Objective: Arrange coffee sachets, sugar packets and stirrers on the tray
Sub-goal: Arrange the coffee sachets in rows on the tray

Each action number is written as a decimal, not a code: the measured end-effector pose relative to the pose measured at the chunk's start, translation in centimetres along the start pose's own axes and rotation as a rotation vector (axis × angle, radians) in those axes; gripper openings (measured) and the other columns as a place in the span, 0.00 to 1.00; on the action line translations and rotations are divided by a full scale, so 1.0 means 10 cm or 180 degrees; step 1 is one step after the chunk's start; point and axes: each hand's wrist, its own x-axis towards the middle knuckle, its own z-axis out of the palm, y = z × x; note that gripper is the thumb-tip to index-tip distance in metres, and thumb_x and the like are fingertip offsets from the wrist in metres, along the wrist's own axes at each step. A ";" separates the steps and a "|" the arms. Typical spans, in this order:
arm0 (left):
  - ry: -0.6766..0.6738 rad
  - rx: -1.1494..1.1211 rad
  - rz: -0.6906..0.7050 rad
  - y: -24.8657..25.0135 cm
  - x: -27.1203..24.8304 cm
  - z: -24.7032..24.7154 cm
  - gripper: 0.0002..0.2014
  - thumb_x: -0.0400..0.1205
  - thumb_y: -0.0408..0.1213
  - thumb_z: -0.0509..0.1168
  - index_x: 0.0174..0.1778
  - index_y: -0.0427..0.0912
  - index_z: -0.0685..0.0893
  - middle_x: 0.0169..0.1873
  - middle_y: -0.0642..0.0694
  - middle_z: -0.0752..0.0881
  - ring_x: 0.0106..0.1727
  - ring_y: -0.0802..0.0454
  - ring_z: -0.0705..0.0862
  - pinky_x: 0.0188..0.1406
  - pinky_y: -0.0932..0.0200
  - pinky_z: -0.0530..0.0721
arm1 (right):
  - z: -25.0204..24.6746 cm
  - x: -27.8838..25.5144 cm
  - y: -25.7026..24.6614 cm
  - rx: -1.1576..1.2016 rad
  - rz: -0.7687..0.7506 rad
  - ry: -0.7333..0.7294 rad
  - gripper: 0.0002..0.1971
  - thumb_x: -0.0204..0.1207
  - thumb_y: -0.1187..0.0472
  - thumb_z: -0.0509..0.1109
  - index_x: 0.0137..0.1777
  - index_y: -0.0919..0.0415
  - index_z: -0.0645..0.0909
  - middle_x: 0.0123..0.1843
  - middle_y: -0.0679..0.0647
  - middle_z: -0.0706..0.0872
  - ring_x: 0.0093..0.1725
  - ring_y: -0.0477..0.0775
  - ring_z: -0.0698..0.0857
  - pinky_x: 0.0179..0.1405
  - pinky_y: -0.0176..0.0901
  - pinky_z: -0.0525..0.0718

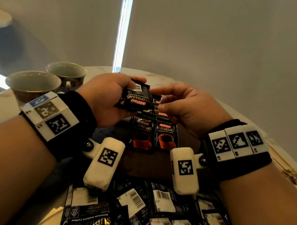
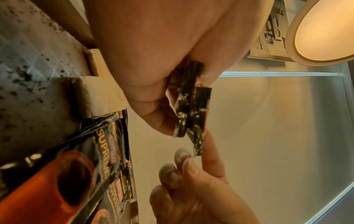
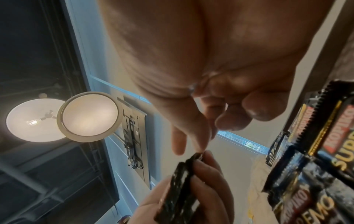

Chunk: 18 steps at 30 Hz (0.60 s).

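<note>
My left hand [image 1: 125, 91] holds a small stack of black Kopiko coffee sachets [image 1: 137, 98] above the dark brown tray [image 1: 144, 166]. In the left wrist view, two held sachets [image 2: 191, 112] show edge-on and offset. My right hand [image 1: 163, 99] meets them from the right. Its thumb and index finger [image 2: 210, 153] pinch the end of the lower, offset sachet [image 2: 199, 136]. The right wrist view shows the same fingertips [image 3: 200, 145] at the stack's top [image 3: 180, 181]. Two sachets [image 1: 141, 133] [image 1: 166, 135] lie face up side by side on the tray, with more behind them [image 1: 163, 114].
A loose pile of sachets [image 1: 145, 215], barcode side up, covers the table's near edge under my wrists. Two empty cups [image 1: 34, 82] [image 1: 67, 72] stand at the left. Pale blurred items [image 1: 283, 165] lie at the table's right edge.
</note>
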 end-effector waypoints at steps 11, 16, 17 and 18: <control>0.0061 -0.0114 -0.0001 -0.04 0.01 0.05 0.16 0.88 0.27 0.52 0.63 0.38 0.83 0.53 0.32 0.87 0.35 0.45 0.93 0.32 0.55 0.91 | 0.11 -0.03 -0.06 -0.0508 -0.0154 0.0062 0.19 0.65 0.68 0.81 0.51 0.45 0.93 0.55 0.70 0.88 0.56 0.69 0.89 0.60 0.64 0.88; 0.0108 -0.0150 -0.0047 -0.04 0.02 0.03 0.16 0.88 0.27 0.52 0.64 0.37 0.83 0.52 0.33 0.88 0.35 0.45 0.93 0.33 0.54 0.91 | 0.16 -0.07 -0.10 -0.0504 -0.0214 -0.0056 0.21 0.71 0.73 0.78 0.55 0.46 0.93 0.57 0.70 0.88 0.58 0.68 0.89 0.62 0.63 0.88; 0.0109 -0.0141 -0.0061 -0.04 0.02 0.03 0.17 0.88 0.27 0.52 0.64 0.37 0.83 0.52 0.33 0.88 0.35 0.45 0.93 0.32 0.54 0.91 | 0.17 -0.08 -0.11 -0.0496 -0.0227 -0.0049 0.20 0.72 0.74 0.76 0.55 0.47 0.92 0.55 0.68 0.89 0.56 0.64 0.90 0.61 0.60 0.89; 0.0103 -0.0133 -0.0076 -0.04 0.03 0.03 0.17 0.88 0.27 0.52 0.65 0.37 0.83 0.52 0.33 0.88 0.36 0.45 0.93 0.32 0.54 0.91 | 0.18 -0.09 -0.12 -0.0469 -0.0240 -0.0042 0.19 0.73 0.74 0.76 0.55 0.49 0.92 0.53 0.65 0.91 0.54 0.61 0.90 0.61 0.57 0.89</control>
